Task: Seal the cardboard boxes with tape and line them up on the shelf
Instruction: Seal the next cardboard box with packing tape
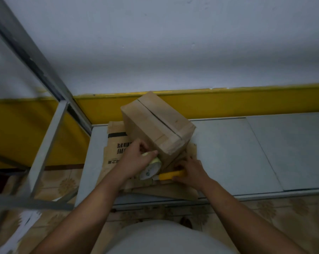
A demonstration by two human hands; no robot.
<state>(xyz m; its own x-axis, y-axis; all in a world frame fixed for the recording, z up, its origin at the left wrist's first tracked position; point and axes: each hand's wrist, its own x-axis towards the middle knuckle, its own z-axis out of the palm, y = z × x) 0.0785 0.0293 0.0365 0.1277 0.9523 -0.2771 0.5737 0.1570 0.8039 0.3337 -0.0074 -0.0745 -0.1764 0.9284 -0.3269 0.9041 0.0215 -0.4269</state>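
**Holding tape roll [151, 170] and yellow cutter [170, 176] at a tilted cardboard box [155, 125]**

Head view: a person is standing at a grey shelf [228, 153] and is reaching both bare arms forward to the box. The box is sitting tilted on a layer of flattened cardboard [116, 149] printed with dark lettering, near the shelf's left end and close to the yellow band [228, 102] painted along the wall. A pale strip of tape is running along the box's top seam, where a dark slit is showing. The left hand [134, 158] is curling its fingers round the tape roll, which is touching the box's near lower corner. The right hand [189, 171] is gripping the yellow cutter just beside the roll, low against the flattened cardboard. A grey metal upright [50, 136] of the shelf frame is rising at the left, and patterned floor tiles [274, 213] are showing below the shelf's front edge.
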